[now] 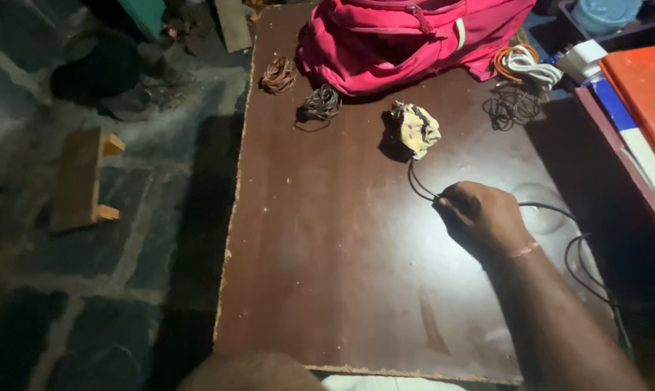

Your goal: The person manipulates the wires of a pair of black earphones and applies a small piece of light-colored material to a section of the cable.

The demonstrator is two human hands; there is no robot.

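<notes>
Head view, looking down on a dark brown rectangular board tabletop (327, 275) with chipped pale edges; all places below are taken from this board. Right hand (483, 217) rests on the board right of its middle, a thin band at the wrist, fingers curled closed around a thin black cable (416, 185). The cable runs from the fist up toward the far edge to a crumpled yellow cloth bundle with dark spots (416, 129), which lies on the board just beyond the hand; behind the fist the same cable trails off toward the board's right edge and loops there (585, 271). Left hand not in view. At the far edge sits a bright pink fabric backpack (407, 36), partly open, resting on the board. Just in front of the backpack, toward the far left corner, lie a small coil of reddish-brown wire (278, 75) and a small coil of dark grey wire (321, 103), near each other but apart. At the far right corner: a loose tangle of thin black wire (512, 108), and beyond it a bundle of white and orange cord (529, 64). Off the right edge, an orange flat panel (650, 94). Off the left edge, on dark stone floor, a small wooden block stand (81, 177). At the near edge a rounded shape, too blurred to identify.
</notes>
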